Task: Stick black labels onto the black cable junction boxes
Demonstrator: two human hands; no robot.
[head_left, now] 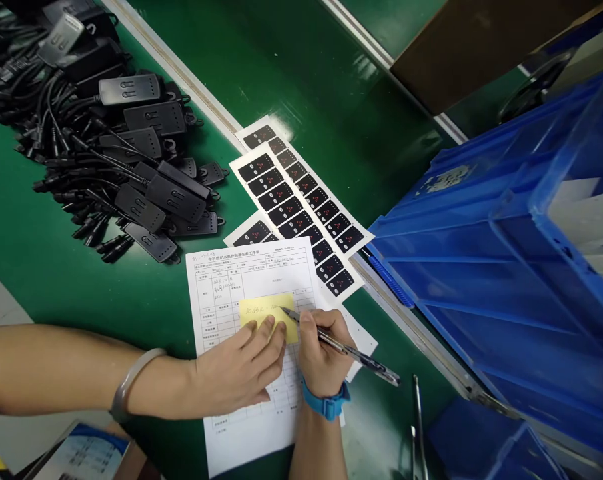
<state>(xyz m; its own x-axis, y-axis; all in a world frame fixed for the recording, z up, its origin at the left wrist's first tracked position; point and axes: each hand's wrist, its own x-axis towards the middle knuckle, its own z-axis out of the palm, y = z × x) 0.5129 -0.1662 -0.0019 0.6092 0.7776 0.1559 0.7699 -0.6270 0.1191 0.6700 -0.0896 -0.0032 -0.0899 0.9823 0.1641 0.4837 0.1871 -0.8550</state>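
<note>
A pen [348,348] is gripped in my right hand [326,350], its tip on a small yellow note [268,312] that bears some handwriting. My left hand [244,363] lies with fingers outstretched, their tips pressing the note's lower edge. Under both hands rests a white printed form [254,263] with a table and a few handwritten entries. Partly beneath the form's upper right edge are sheets of black labels [291,207] with red and white marks.
A large pile of black controller boxes with cables [146,143] covers the table's upper left. Blue plastic bins [481,220] stand along the right. Metal tools [418,427] lie at the lower right. A brown panel [461,53] is at the top right.
</note>
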